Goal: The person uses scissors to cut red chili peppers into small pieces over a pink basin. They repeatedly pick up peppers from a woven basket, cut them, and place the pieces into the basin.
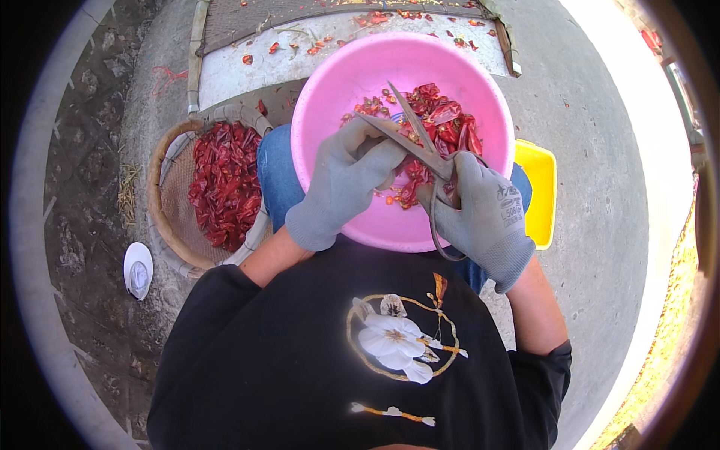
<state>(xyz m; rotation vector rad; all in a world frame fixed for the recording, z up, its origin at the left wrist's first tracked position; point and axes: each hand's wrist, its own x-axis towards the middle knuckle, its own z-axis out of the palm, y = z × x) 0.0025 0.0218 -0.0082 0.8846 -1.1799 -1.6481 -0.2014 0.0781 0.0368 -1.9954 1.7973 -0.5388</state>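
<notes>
A pink plastic basin [320,73] rests on my lap, holding dried red chili peppers [444,121] and small cut stem ends [371,107]. My right hand [484,208], in a grey work glove, grips metal scissors [430,154] whose blades are spread and point up and left over the basin. Beside the lower blade is my left hand [354,174], gloved too, with thumb and fingers bent together; whether something small is pinched between them cannot be told. Below the hands, part of the chili pile is hidden.
At the left, a round woven basket [174,219] holds a heap of dried red chilies [228,185]. A yellow plastic container [543,197] stands right of my leg. Beyond the basin lies a bamboo-edged mat [337,14] with scattered chili bits. A white object [138,270] sits on the ground at left.
</notes>
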